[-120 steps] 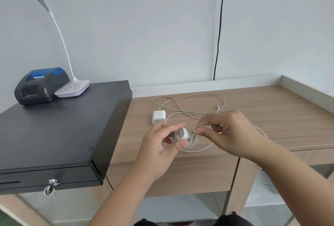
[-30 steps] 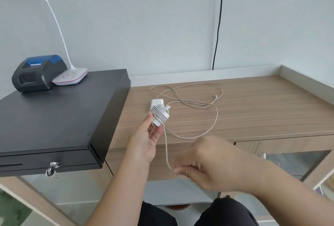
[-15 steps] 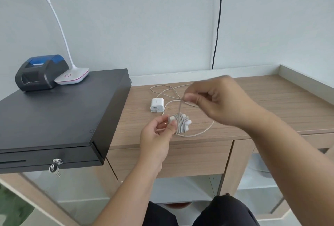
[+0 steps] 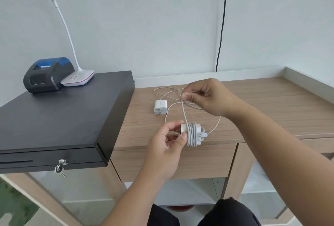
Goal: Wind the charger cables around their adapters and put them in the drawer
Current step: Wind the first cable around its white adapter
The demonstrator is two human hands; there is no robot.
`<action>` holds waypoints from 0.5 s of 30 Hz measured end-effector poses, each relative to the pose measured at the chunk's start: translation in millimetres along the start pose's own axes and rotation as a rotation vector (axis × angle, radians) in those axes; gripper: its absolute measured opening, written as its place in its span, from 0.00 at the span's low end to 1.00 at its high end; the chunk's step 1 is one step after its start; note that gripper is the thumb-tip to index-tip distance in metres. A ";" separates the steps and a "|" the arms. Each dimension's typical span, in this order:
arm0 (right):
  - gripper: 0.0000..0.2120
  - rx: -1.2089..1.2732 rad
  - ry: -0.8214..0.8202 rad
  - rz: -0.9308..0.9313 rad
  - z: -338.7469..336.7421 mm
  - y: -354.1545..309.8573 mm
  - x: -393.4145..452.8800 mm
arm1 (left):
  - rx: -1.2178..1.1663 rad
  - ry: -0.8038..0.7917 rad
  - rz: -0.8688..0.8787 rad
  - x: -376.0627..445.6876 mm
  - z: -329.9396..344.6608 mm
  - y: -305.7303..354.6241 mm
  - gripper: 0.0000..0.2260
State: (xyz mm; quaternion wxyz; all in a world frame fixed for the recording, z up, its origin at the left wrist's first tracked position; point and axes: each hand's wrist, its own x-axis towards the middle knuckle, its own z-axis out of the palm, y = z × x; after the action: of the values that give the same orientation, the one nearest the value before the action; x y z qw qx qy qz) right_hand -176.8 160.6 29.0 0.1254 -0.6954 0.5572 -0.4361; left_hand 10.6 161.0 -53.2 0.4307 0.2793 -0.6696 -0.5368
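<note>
Your left hand (image 4: pixel 167 141) pinches the plug end of the first white adapter (image 4: pixel 186 129) between thumb and fingers, just in front of the desk edge; several turns of its cable (image 4: pixel 193 134) already wrap the body. Your right hand (image 4: pixel 207 97), raised over the wooden desk (image 4: pixel 271 106), is closed on the free run of that cable, which drops taut to the coil. A short tail of slack loops past the coil to its right, so the first winding looks nearly finished, not complete. The second adapter (image 4: pixel 160 107) lies flat on the desk, its cable (image 4: pixel 168 90) loose and unwound behind it. Nothing is stowed yet. The black cash drawer (image 4: pixel 54 117) on your left is shut, with keys (image 4: pixel 60 168) in its lock; a desk drawer front (image 4: pixel 198 162) below the coil is also shut. Which drawer is intended cannot be told. Your right hand hides where the two cables cross, and the free connector is too small to make out.
</note>
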 end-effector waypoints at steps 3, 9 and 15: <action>0.10 0.057 0.001 0.049 9.7 12.8 -1.5 | -0.015 -0.001 0.053 -0.3 -0.6 0.8 0.12; 0.13 0.119 0.019 0.130 26.3 34.3 -25.0 | -0.056 -0.006 0.110 2.3 -4.7 -0.7 0.14; 0.12 0.030 0.155 0.187 27.4 34.6 -34.1 | 0.034 -0.087 0.093 2.5 -5.4 -12.2 0.15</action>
State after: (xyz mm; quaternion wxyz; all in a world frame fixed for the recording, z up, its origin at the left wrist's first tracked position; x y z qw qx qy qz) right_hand -179.3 170.2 -25.9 0.1324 -0.6026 0.6209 -0.4835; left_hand 13.0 153.0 -63.9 0.4208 0.2315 -0.7090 -0.5164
